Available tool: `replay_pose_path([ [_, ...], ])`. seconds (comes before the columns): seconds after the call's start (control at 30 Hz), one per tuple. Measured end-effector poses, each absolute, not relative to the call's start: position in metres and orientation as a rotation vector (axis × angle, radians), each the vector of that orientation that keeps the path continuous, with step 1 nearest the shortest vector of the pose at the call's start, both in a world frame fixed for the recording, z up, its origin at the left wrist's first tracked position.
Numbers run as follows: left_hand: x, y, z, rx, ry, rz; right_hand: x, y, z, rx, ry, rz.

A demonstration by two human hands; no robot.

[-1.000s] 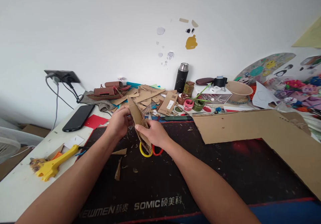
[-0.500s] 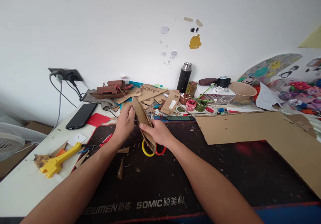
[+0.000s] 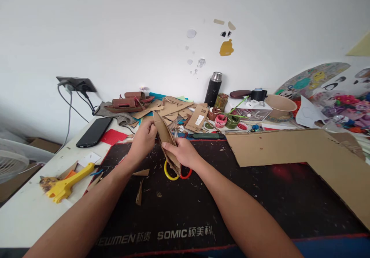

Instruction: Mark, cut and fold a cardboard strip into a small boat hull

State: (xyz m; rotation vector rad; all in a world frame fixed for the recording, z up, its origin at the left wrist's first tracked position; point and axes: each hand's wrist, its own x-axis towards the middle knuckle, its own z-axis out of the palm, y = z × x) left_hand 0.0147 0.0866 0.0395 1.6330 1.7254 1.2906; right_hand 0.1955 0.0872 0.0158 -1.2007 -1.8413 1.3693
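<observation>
A folded piece of cardboard stands tilted between my hands above the dark mat. My right hand grips its lower right side, thumb across the inner face and fingers behind. At its upper left edge, my left hand is closed in a fist-like pinch; the fingertips are partly hidden, and it appears to hold that edge. Behind and below the cardboard lie scissors, with a yellow handle loop and a red loop showing; the blades are hidden. Small cardboard scraps lie on the mat near my left forearm.
A large L-shaped cardboard sheet covers the mat's right side. At left are a yellow glue gun and a black phone. Along the wall stand a brown model boat, a cardboard scrap pile, paint pots and a thermos.
My left wrist and forearm have shifted slightly, now covering more of the red striped item beside them. The cardboard and my right hand stay nearly in place; the view has shifted a little.
</observation>
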Motion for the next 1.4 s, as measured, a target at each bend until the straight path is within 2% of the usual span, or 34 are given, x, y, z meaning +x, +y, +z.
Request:
replay_pose_path([
  [0.53, 0.027, 0.088, 0.039, 1.875, 2.222, 0.881, 0.195, 0.089, 0.014, -1.165, -1.845, 1.374],
  [0.63, 0.023, 0.087, 0.037, 1.870, 2.084, 1.032, 0.195, 0.088, 0.014, -1.151, -1.834, 1.377],
  [0.8, 0.011, 0.084, 0.027, 1.720, 1.542, 1.413, 0.195, 0.087, 0.014, -1.164, -1.841, 1.375],
  [0.93, 0.008, 0.086, 0.024, 1.378, 1.371, 1.377, 0.195, 0.088, 0.013, -1.131, -1.822, 1.381],
  [1.4, 0.017, 0.087, 0.029, 1.256, 1.209, 1.396, 0.195, 0.085, 0.019, -1.173, -1.838, 1.387],
])
